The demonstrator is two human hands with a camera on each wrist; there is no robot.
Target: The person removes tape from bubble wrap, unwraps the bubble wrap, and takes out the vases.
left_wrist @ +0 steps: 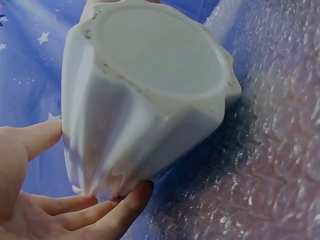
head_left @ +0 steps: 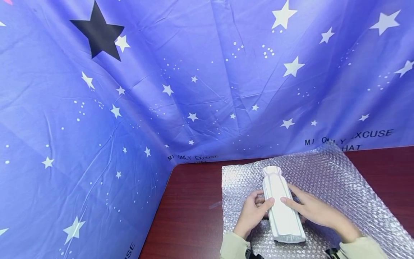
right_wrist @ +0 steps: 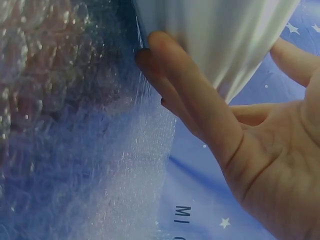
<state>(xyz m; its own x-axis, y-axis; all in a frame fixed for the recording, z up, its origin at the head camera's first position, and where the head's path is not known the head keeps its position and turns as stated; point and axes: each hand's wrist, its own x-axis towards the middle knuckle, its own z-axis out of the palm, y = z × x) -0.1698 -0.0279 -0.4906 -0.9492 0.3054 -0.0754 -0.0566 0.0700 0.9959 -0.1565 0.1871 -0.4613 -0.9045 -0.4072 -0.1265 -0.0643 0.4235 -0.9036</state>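
Observation:
A white fluted vase (head_left: 282, 207) is held lengthwise over a sheet of bubble wrap (head_left: 245, 180), its narrow neck pointing away from me. My left hand (head_left: 253, 213) grips its left side, thumb on top and fingers curled beneath. From the right, my right hand (head_left: 312, 208) holds it the same way. The left wrist view shows the flat base of the vase (left_wrist: 160, 55) with brownish marks on its rim, and the left hand's fingers (left_wrist: 117, 212) under the fluted side. In the right wrist view, the right hand (right_wrist: 250, 150) supports the vase (right_wrist: 220, 35) from below.
Beneath the bubble wrap lies a dark red wooden table (head_left: 187, 201). A blue cloth with white stars (head_left: 207, 90) hangs behind the table and along its left side. The sheet's far right corner (head_left: 331, 147) rises against the cloth.

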